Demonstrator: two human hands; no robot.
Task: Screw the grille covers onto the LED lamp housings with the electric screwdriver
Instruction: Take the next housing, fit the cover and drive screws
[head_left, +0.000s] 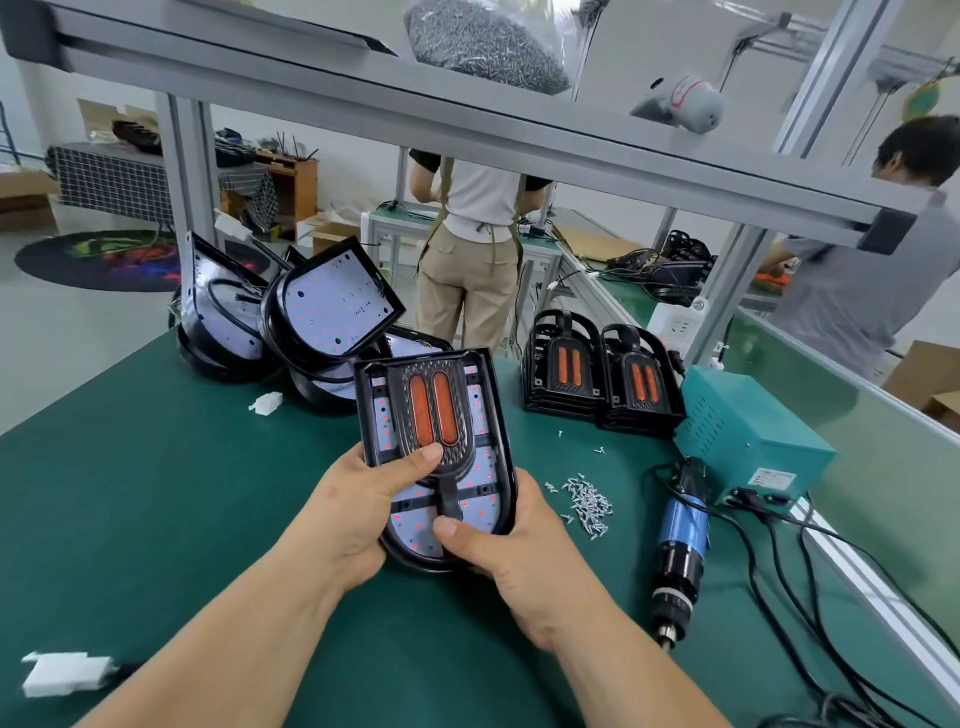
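Left hand: my left hand (363, 499) grips the lamp housing (501, 415) from its left edge, fingers curled beneath it and thumb pressed on the lower end of the grille cover (431, 410)
Right hand: my right hand (509, 561) holds the same housing at its rounded near end, fingers wrapped under it, thumb on the cover's narrow stem
Where the work is: the housing is lifted just above the green mat (156, 493), tilted towards me, between my two hands at the middle of the view
Cover: black with two orange lenses, laid over the white LED board; it looks seated, though I cannot tell if it has fully dropped into place
Screws: none visible in this cover, as far as I can make out; a loose heap of screws (589, 501) lies on the mat just right of my right hand
Electric screwdriver: the electric screwdriver (680, 540) lies on the mat to the right of the heap, in neither hand, cabled to a teal power box (748, 436)
Waiting parts: a pile of bare housings (322, 306) behind the held one, and two stacks of covers (602, 379) to the right
Progress, as I judge it: early for this unit, cover placed, fastening not begun; I see no clearly finished lamp
Left to do: set this unit down, drive its screws, then repeat for the pile
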